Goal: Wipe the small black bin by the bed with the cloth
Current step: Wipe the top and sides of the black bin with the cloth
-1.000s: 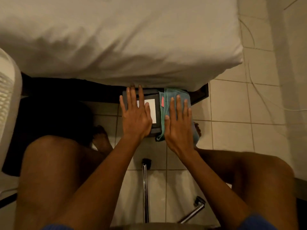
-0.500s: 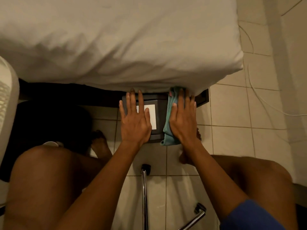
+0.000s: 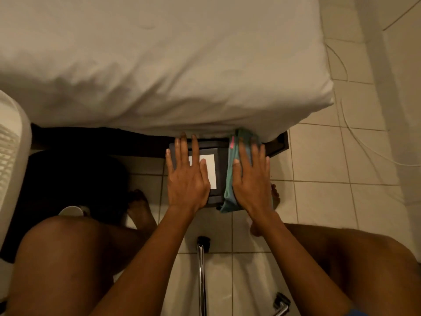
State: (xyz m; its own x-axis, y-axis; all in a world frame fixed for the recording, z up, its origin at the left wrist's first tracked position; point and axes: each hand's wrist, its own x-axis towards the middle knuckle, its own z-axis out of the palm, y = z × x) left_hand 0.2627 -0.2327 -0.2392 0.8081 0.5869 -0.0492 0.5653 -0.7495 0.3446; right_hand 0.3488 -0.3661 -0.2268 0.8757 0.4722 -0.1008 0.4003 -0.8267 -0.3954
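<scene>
- Bed [image 3: 159, 65], white sheet, overhangs the far edge of the bin.
- Small black bin [image 3: 219, 163] on the tile floor [image 3: 319, 156], tucked against the bed frame; white rectangular label [image 3: 210, 169] on its near face.
- Left hand [image 3: 188, 176]: flat, fingers spread, palm on the bin's left side, nothing gripped.
- Right hand [image 3: 251, 179]: flat, fingers extended, pressing the cloth against the bin's right side, not curled around it.
- Teal cloth [image 3: 230, 176]: folded, pink tag near the top.

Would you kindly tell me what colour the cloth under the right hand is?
The cloth is teal, with a small pink tag near its top edge, seen in the head view.
</scene>
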